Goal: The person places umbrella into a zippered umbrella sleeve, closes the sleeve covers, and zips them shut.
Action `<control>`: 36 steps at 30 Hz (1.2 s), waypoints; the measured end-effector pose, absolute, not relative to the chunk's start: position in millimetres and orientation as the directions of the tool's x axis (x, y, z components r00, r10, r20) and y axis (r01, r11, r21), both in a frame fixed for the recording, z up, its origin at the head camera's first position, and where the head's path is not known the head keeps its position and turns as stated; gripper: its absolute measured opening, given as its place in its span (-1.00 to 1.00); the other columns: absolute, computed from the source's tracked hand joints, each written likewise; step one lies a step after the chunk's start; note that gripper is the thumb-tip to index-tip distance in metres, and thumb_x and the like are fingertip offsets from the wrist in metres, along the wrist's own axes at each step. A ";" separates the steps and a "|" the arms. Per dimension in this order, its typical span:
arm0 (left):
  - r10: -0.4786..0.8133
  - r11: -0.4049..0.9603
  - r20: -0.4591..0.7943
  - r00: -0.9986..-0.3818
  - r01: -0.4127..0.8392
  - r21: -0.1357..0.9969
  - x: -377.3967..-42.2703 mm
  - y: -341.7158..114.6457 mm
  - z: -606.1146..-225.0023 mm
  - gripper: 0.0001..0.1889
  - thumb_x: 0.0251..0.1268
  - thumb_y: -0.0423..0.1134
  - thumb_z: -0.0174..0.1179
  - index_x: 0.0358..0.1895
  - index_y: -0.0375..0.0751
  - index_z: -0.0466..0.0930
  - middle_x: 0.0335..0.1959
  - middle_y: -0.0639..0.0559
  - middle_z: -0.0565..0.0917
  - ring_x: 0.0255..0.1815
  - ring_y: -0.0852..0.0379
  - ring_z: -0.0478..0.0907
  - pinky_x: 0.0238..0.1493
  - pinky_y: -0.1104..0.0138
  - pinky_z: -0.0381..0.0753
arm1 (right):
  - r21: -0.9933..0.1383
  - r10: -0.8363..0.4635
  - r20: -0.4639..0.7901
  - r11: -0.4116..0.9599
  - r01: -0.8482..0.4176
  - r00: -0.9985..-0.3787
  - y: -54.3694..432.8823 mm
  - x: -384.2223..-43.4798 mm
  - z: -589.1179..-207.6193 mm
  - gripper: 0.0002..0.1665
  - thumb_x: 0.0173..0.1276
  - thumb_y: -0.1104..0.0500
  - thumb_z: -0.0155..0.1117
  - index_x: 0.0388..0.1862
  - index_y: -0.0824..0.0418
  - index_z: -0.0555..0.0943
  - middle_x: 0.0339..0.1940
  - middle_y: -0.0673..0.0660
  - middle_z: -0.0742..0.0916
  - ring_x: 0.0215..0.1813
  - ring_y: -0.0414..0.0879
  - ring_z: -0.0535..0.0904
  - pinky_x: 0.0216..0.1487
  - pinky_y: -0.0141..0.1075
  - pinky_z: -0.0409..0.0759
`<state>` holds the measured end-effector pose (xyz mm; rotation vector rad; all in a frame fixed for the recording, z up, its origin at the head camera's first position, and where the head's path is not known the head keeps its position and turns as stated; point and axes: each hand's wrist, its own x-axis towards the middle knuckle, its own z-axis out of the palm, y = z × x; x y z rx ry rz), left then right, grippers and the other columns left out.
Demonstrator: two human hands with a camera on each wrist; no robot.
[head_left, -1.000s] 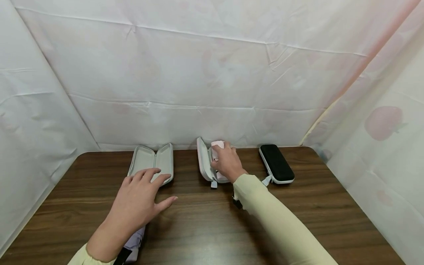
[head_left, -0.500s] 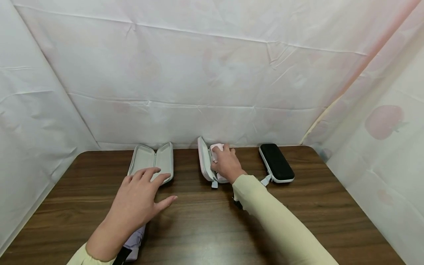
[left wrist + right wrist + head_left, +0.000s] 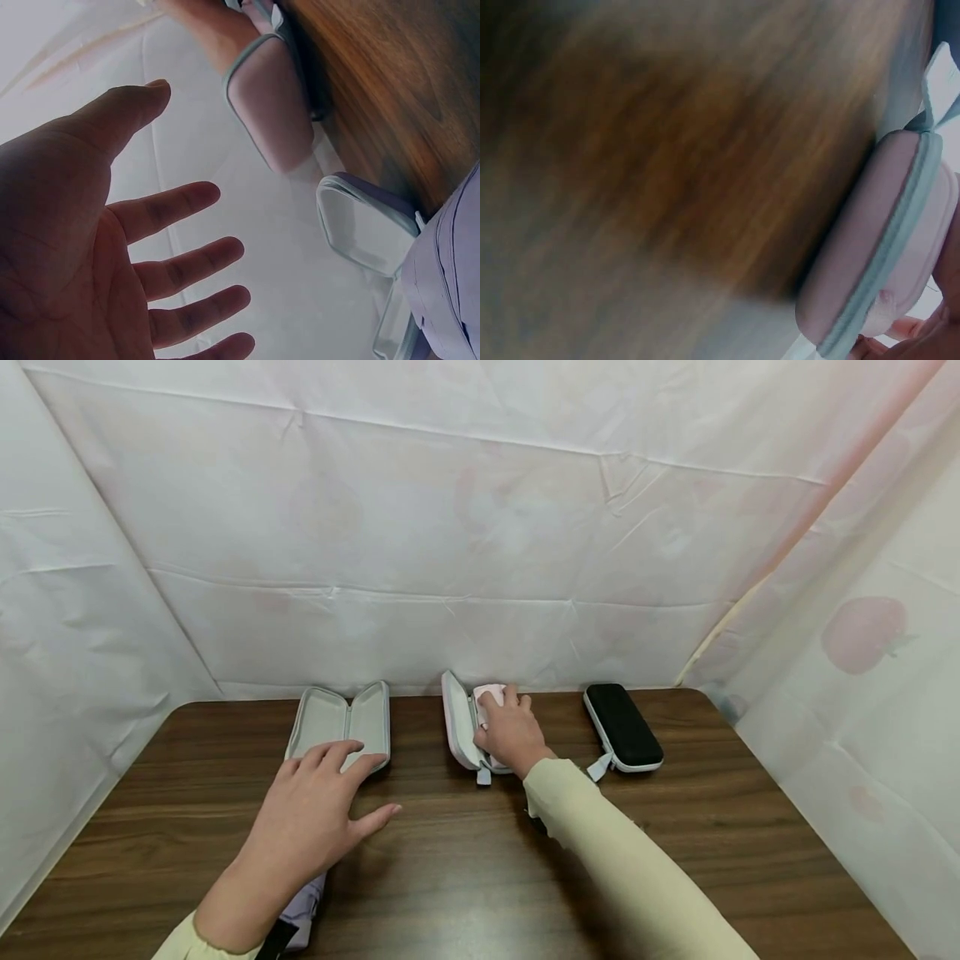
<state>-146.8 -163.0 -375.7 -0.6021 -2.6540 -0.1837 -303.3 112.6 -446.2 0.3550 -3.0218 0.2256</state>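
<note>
In the head view my right hand (image 3: 512,732) reaches over a pink zip case (image 3: 456,718), its lid standing up on the left. The fingers and thumb hold what looks like a pink folded umbrella (image 3: 490,695), lying in the case's right half and mostly hidden by the hand. From the right wrist, the case's side (image 3: 855,232) and grey zip show, with fingertips behind it. My left hand (image 3: 307,810) hovers with fingers spread, holding nothing, in front of an unfolded lavender zip case (image 3: 324,718). Beneath the left wrist lies a lavender folded umbrella (image 3: 303,910), partly hidden.
A closed black zip case (image 3: 624,727) with white edging and a pull tab lies to the right of the pink one. All stand near the back edge of the brown wooden table (image 3: 450,877). Behind and beside it hangs a pale sheet (image 3: 480,527).
The pink umbrella's far end has come down and sits lower in the case, with my right hand moving along. The left hand has stayed in place.
</note>
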 end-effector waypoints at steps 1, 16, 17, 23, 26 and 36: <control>0.384 0.898 0.420 -0.822 0.438 0.036 -146.6 -163.0 -375.7 -0.38 0.11 0.30 0.43 0.17 0.03 0.69 0.16 -0.16 0.62 0.19 -0.28 0.55 0.07 -0.22 0.51 | -0.129 -0.227 0.094 0.963 -0.237 -0.969 113.2 -303.1 -445.1 -0.43 0.50 -0.02 0.18 0.43 0.00 0.38 0.40 0.39 0.30 0.21 0.35 0.36 0.02 -0.01 0.62; 0.386 0.901 0.395 -0.833 0.433 0.033 -144.1 -163.0 -374.7 -0.39 0.15 0.30 0.41 0.19 0.03 0.69 0.18 -0.16 0.62 0.20 -0.29 0.55 0.07 -0.24 0.50 | -0.248 -0.382 0.116 0.883 -0.399 -0.917 130.4 -296.3 -389.6 -0.48 0.55 0.05 0.18 0.43 0.11 0.50 0.39 0.20 0.54 0.45 0.14 0.39 0.45 0.00 0.35; 0.386 0.901 0.394 -0.834 0.433 0.033 -144.0 -162.9 -374.6 -0.39 0.15 0.29 0.41 0.19 0.03 0.69 0.18 -0.16 0.62 0.20 -0.29 0.55 0.07 -0.25 0.50 | -0.256 -0.397 0.159 0.868 -0.426 -0.904 127.9 -294.5 -386.2 -0.49 0.56 0.06 0.18 0.43 0.12 0.50 0.38 0.18 0.54 0.44 0.12 0.41 0.45 -0.01 0.35; 0.388 0.899 0.396 -0.832 0.437 0.038 -143.2 -162.2 -374.7 -0.39 0.13 0.28 0.44 0.17 0.01 0.70 0.16 -0.16 0.63 0.18 -0.28 0.55 0.07 -0.25 0.50 | -0.144 -0.558 0.356 0.760 -0.634 -0.750 102.5 -281.8 -376.3 -0.55 0.60 0.03 0.17 0.38 0.07 0.56 0.39 0.12 0.57 0.40 0.10 0.45 0.43 0.01 0.37; 0.391 0.897 0.401 -0.828 0.441 0.037 -142.6 -161.9 -374.8 -0.39 0.12 0.28 0.45 0.17 0.01 0.70 0.17 -0.17 0.62 0.18 -0.29 0.55 0.07 -0.25 0.50 | -0.050 -0.634 0.323 0.730 -0.681 -0.703 91.5 -275.3 -377.7 -0.56 0.61 -0.03 0.16 0.38 -0.01 0.58 0.48 0.10 0.51 0.49 0.12 0.38 0.46 0.06 0.33; 0.395 0.895 0.417 -0.819 0.446 0.027 -141.7 -161.7 -373.5 -0.39 0.11 0.27 0.46 0.18 0.04 0.69 0.16 -0.16 0.63 0.18 -0.28 0.56 0.06 -0.23 0.52 | 0.024 -0.686 0.186 0.719 -0.695 -0.703 97.6 -272.1 -389.4 -0.69 0.60 -0.07 0.14 0.13 -0.13 0.75 0.45 0.01 0.56 0.56 0.15 0.28 0.52 0.06 0.20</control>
